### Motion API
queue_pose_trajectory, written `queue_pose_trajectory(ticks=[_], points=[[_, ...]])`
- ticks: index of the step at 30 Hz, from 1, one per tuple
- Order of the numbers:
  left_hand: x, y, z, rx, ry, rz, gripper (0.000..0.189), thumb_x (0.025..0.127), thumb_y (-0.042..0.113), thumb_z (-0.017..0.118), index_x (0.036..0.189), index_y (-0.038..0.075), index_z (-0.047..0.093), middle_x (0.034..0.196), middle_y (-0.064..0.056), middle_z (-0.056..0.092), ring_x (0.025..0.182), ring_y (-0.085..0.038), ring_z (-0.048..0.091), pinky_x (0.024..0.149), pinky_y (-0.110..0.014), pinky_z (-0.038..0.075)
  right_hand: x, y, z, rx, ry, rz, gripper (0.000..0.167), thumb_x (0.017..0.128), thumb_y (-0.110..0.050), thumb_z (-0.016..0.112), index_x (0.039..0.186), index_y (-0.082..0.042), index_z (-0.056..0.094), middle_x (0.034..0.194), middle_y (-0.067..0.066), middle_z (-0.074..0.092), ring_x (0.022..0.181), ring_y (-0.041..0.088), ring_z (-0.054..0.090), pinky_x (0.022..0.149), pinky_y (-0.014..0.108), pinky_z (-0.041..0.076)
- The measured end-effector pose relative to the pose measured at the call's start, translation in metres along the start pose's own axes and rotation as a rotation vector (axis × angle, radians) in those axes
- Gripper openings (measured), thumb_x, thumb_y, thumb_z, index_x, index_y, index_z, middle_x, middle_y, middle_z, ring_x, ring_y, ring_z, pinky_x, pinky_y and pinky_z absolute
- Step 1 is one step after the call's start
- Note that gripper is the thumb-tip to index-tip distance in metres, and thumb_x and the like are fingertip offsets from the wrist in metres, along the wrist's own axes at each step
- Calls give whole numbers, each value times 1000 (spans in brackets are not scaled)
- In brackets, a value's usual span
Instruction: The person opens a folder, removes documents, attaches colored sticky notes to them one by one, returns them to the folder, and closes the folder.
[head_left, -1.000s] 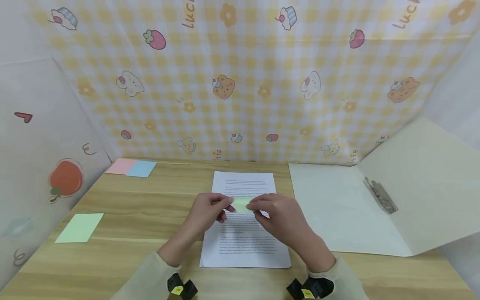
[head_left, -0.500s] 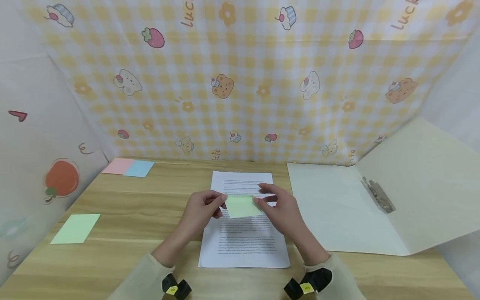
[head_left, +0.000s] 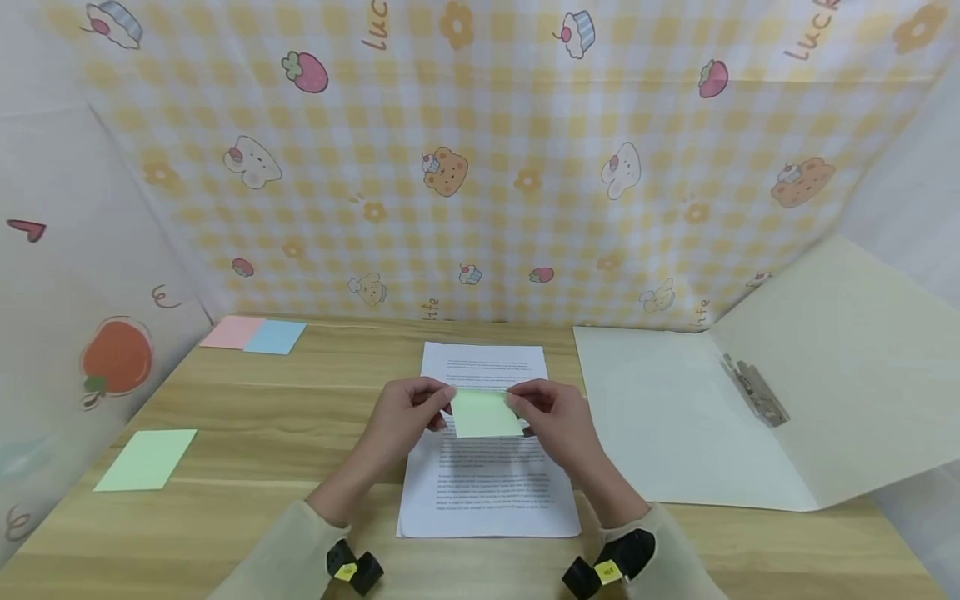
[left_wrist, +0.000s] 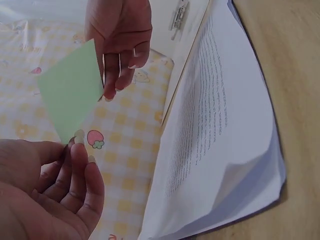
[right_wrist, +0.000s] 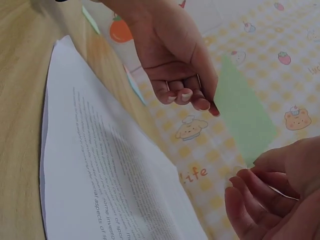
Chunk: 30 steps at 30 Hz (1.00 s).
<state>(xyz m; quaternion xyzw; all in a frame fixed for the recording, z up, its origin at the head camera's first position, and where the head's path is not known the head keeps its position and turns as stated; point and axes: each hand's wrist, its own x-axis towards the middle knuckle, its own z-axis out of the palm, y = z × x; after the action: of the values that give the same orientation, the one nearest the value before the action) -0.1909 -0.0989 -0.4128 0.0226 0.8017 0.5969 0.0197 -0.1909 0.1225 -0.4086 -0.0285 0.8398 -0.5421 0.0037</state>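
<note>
A light green sticky note (head_left: 487, 415) is held up above a stack of printed paper (head_left: 495, 492), which lies in the middle of the table. My left hand (head_left: 408, 417) pinches the note's left corner between thumb and fingers. At the opposite corner, my right hand (head_left: 558, 421) pinches it the same way. Both wrist views show the green note (left_wrist: 72, 90) stretched flat between the two hands, apart from the sheets below. Some corners of the paper stack (left_wrist: 250, 185) curl up slightly in the left wrist view.
On the left of the table lies another green sticky note (head_left: 146, 460). Pink (head_left: 232, 332) and blue (head_left: 275, 337) notes sit side by side at the back left. An open white folder (head_left: 675, 417) with a metal clip (head_left: 756, 390) stands on the right.
The note has turned so its face shows more fully. My right hand's fingers spread from it half a second ago, then came back to pinch its right corner.
</note>
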Motion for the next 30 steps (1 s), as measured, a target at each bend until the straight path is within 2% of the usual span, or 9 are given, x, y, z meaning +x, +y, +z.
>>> queue_pose_trajectory(ticks=[6,11,18,25,30], points=[[2,-4,-2,-4,-14,8,22,100,18,64,105,0,74,88,-12,72,67,-14,62,65,-21,55,4,1,7,23,29,63,19,95,-23,71,109,-11,76,96,8,73,80,19,65,67,29,61],[7,-9,-2,11,-1,8,20,100,17,64,104,0,74,88,-12,71,68,-14,63,65,-22,55,10,2,14,106,22,106,22,97,-23,69,112,-7,72,101,11,76,82,19,71,67,30,62],[16,-17,-1,72,29,4,19,99,20,66,104,4,75,91,-10,73,70,-17,64,71,-36,61,19,5,22,178,17,118,22,98,-21,68,113,-5,71,102,13,77,84,19,72,72,31,63],[22,-22,-1,127,56,-2,19,99,20,66,105,4,75,90,-10,72,70,-16,61,65,-27,55,24,10,26,175,-8,114,22,94,-21,72,108,-4,74,99,13,78,80,18,73,74,30,63],[25,-25,-2,152,54,-7,17,97,16,67,105,3,75,91,-9,72,70,-16,61,65,-26,55,32,18,32,163,-21,141,21,95,-20,71,107,-3,74,98,13,77,80,16,72,74,29,62]])
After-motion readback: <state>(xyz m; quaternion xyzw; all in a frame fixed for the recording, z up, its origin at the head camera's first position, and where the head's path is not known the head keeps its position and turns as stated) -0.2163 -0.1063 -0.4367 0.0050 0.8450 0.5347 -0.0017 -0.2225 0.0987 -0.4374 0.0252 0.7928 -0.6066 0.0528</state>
